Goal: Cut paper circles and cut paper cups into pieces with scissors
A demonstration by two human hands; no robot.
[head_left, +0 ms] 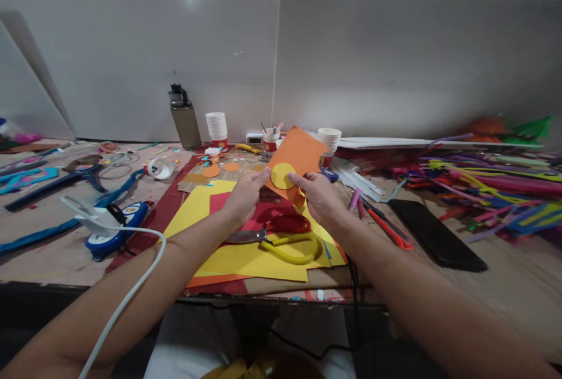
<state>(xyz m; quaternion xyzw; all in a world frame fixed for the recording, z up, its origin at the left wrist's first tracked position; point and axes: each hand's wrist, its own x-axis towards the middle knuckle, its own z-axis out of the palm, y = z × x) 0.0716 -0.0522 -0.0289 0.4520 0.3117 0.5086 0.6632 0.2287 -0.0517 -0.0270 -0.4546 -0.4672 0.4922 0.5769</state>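
Observation:
Both my hands hold up a sheet of orange paper [301,150] with a yellow paper circle [281,176] laid against it. My left hand [248,194] pinches the left edge of the paper by the circle. The thumb of my right hand [319,194] presses on the circle's right side, its fingers behind the sheet. Below my hands, scissors [292,248] with one yellow and one red handle loop lie on red paper [274,211] and yellow sheets [246,262]. Orange paper circles [211,171] lie farther back on the table.
Stacked paper cups [216,128] and a bottle [185,124] stand along the back. To the right lie a black phone [437,234], an orange cutter [389,228] and colourful pipe cleaners [496,191]. A blue-and-white power strip [118,228] with a white cable sits left.

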